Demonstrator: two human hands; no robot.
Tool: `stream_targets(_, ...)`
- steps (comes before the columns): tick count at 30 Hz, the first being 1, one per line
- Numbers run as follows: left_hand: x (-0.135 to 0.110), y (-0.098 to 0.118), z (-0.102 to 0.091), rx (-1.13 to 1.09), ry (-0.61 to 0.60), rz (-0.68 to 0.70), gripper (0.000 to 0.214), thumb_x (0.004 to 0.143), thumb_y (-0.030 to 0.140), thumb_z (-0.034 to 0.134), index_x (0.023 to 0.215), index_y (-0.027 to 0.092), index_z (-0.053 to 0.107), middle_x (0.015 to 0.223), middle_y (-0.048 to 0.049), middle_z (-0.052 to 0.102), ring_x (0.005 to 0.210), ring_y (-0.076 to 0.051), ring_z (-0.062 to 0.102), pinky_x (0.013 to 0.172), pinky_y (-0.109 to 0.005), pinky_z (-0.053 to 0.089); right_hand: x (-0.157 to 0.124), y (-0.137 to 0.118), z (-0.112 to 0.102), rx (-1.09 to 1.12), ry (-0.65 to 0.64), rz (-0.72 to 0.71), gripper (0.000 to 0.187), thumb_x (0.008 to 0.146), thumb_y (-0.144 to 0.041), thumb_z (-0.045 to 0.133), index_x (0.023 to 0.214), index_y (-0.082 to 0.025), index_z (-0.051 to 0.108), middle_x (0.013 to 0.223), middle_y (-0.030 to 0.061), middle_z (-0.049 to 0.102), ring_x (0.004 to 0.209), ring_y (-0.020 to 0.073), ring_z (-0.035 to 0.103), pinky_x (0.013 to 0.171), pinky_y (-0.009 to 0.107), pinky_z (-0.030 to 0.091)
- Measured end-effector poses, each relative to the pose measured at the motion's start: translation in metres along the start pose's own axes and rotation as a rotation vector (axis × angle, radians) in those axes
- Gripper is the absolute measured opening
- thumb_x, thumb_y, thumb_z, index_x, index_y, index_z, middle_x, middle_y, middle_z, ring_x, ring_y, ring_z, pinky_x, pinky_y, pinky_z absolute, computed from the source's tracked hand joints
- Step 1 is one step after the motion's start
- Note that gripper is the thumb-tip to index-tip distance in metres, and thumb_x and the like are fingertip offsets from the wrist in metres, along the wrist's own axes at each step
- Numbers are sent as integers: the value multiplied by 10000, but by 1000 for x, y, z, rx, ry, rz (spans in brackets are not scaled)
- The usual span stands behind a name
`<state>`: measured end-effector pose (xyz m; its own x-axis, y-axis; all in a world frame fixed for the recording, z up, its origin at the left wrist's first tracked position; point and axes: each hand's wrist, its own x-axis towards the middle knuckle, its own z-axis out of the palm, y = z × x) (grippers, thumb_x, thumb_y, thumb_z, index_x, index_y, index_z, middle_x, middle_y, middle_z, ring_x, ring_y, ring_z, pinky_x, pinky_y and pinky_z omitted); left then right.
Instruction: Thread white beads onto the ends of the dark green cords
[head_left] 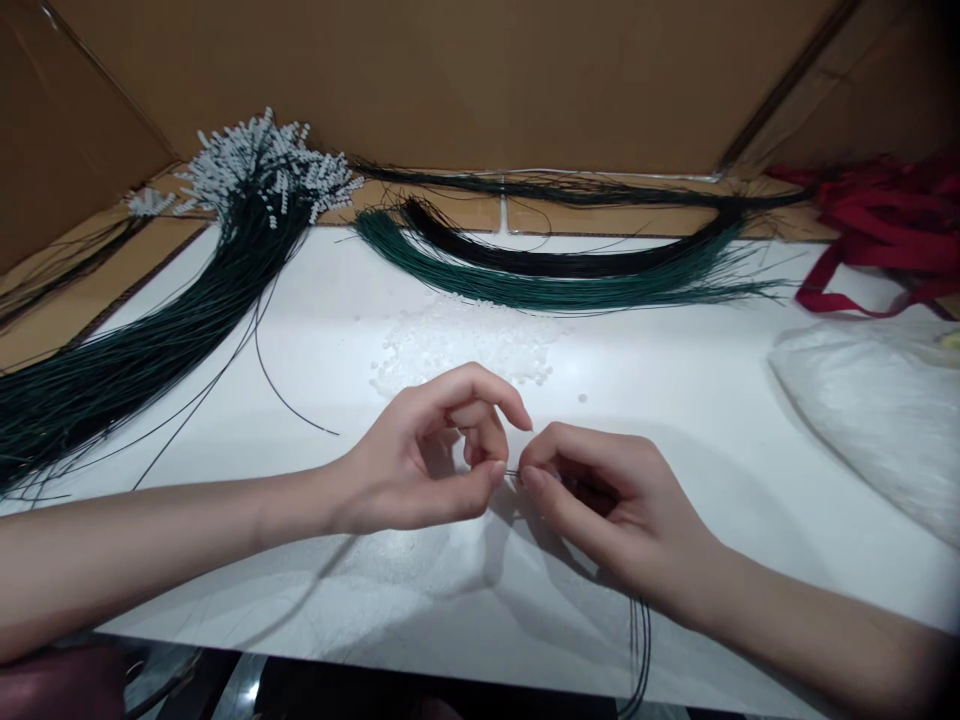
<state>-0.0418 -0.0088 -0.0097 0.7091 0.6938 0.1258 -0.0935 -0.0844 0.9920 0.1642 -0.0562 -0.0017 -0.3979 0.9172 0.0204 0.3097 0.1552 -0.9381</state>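
Head view: left hand [405, 465] and right hand [634, 490] pinch thin dark wires [513, 473].

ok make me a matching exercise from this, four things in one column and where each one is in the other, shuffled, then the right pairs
Things
1. thin dark strands
2. red ribbon
3. loose white pieces
4. white-tipped green bundle

Places
A. at the right, behind the plastic bag
B. at the left of the white table
C. pinched by the left hand and the right hand
D. mid-table, just beyond the hands

Pairs: 1-C, 2-A, 3-D, 4-B
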Motion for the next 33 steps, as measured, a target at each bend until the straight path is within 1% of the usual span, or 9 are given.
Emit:
stream_targets(4,-2,0,-1,-33,-5,-46,253,908,191,652,1124,212,523,789,-2,579,590,-76,480,486,-168,363,0,1,0,-20,-8,-1,172,933,-180,525,768,-174,577,583,-46,442,517,82,384,482,224,312)
stream_targets(11,-2,-1,-2,-44,1,-13,253,902,174,660,1117,208,531,784,-4,593,608,-84,491,504,-182,361,-2,2,0,3,-16,5,194,965,-218,511,785,-179,571,578,-49,429,513,86,371,482,229,309)
stream_targets(19,-1,1,-1,-60,-3,-34,228,903,173,659,1093,199,536,772,3,587,564,-68,462,459,-168,319,-2,2,0,-18,-18,8,190,966,-235,514,791,-183,570,568,-58,398,508,88,354,481,233,298)
stream_targets(23,-1,3,0,-57,14,-39,223,896,178,667,1078,188,539,766,0,592,572,-71,480,465,-168,332,-2,1,0,3,-27,-2,201,970,-235,507,780,-185,549,572,-56,412,507,85,361,477,229,300)
stream_targets(27,-2,4,0,-56,21,-16,210,894,138,662,1062,180,543,757,1,596,592,-68,487,491,-167,355,-2,0,-1,7,-25,-18,204,974,-224,495,779,-183,537,586,-51,435,514,82,380,477,223,309)
stream_targets(33,0,4,-2,-53,-12,10,236,891,114,659,1080,174,530,770,-1,604,606,-69,493,493,-165,361,-2,0,-2,3,-28,-17,215,985,-232,486,780,-182,530,594,-48,445,518,81,385,475,221,314)
